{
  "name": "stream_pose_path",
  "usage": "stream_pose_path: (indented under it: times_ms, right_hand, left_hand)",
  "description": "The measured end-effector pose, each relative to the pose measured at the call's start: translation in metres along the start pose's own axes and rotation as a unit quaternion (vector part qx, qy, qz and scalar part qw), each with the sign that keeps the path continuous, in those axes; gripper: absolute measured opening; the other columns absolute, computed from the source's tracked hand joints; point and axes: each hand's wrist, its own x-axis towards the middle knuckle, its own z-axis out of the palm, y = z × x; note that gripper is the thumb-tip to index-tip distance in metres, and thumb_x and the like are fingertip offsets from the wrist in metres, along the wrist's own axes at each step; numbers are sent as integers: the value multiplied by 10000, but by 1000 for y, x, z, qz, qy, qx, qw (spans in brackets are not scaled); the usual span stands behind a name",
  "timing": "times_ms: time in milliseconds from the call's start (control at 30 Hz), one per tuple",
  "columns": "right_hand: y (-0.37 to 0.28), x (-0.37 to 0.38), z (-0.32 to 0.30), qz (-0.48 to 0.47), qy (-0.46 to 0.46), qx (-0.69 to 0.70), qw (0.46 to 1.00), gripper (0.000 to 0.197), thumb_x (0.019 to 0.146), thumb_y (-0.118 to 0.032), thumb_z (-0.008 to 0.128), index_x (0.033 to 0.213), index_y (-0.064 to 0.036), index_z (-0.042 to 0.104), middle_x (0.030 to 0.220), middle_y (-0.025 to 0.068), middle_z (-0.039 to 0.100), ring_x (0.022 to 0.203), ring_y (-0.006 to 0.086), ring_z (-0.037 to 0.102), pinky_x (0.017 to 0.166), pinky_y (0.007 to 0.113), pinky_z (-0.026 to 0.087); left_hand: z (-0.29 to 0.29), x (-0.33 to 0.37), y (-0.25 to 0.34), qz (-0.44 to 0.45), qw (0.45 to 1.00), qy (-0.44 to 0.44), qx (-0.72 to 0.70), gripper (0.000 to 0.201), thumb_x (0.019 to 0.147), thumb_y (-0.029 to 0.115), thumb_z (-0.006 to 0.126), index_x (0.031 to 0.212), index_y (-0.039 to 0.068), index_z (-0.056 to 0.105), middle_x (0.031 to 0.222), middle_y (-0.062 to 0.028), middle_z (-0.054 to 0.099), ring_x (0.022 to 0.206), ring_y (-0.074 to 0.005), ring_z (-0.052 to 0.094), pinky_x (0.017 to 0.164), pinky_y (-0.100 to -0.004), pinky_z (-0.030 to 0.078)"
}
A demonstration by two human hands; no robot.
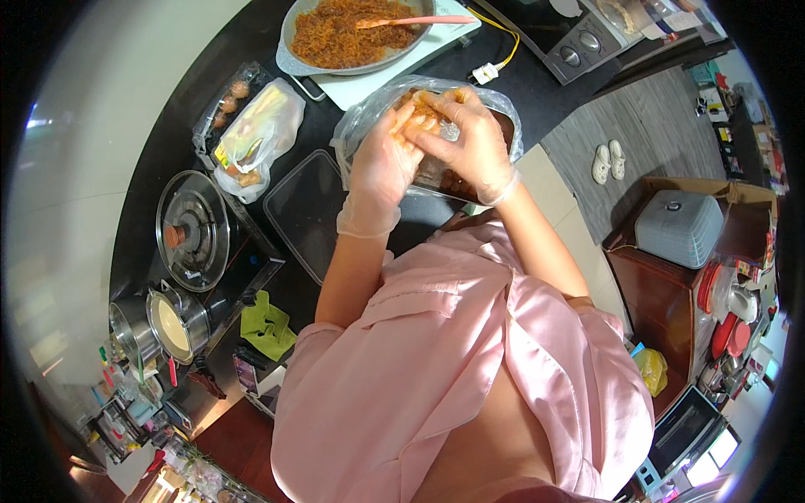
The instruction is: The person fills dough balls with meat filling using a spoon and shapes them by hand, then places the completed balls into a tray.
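Note:
Both my hands wear clear disposable gloves and meet over a plastic-lined tray point(509, 126). Between them is a small lump of orange-brown food point(428, 107), mostly covered by fingers. My left hand point(384, 159) is closed around it from the left, while the fingers of my right hand point(471, 138) press on it from the right. Brown pieces, partly hidden by my hands, lie in the tray under crumpled clear plastic. Beyond stands a grey pan point(289, 57) of shredded orange-brown food point(335, 35), with a pink spatula point(419, 20) resting in it.
Left of the tray lies a clear plastic lid point(293, 205). Farther left are bagged food point(260, 126), a carton of eggs point(226, 105) and a glass pot lid point(193, 230). The pan sits on a white cooktop point(340, 92). A white plug point(485, 74) lies right of it.

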Motion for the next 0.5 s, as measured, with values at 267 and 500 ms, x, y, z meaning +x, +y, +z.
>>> stream_pose_path:
  times_ms: [267, 500]
  right_hand:
    - [13, 2, 5, 41, 17, -66, 997, 347, 748, -260, 741, 1022, -49, 720, 921, 165, 650, 799, 338, 658, 725, 381, 537]
    - [22, 3, 0, 258, -1, 422, 869, 237, 868, -55, 696, 1086, 36, 681, 1076, 59, 689, 912, 96, 624, 841, 247, 507]
  left_hand:
    - [0, -1, -8, 14, 997, -78, -7, 510, 999, 268, 489, 1400, -32, 395, 1412, -165, 444, 1282, -248, 469, 1096, -391, 369]
    - [11, -2, -6, 18, 999, -11, 45, 506, 1018, 284, 449, 1414, -22, 379, 1427, -184, 424, 1319, -274, 434, 1122, -424, 345]
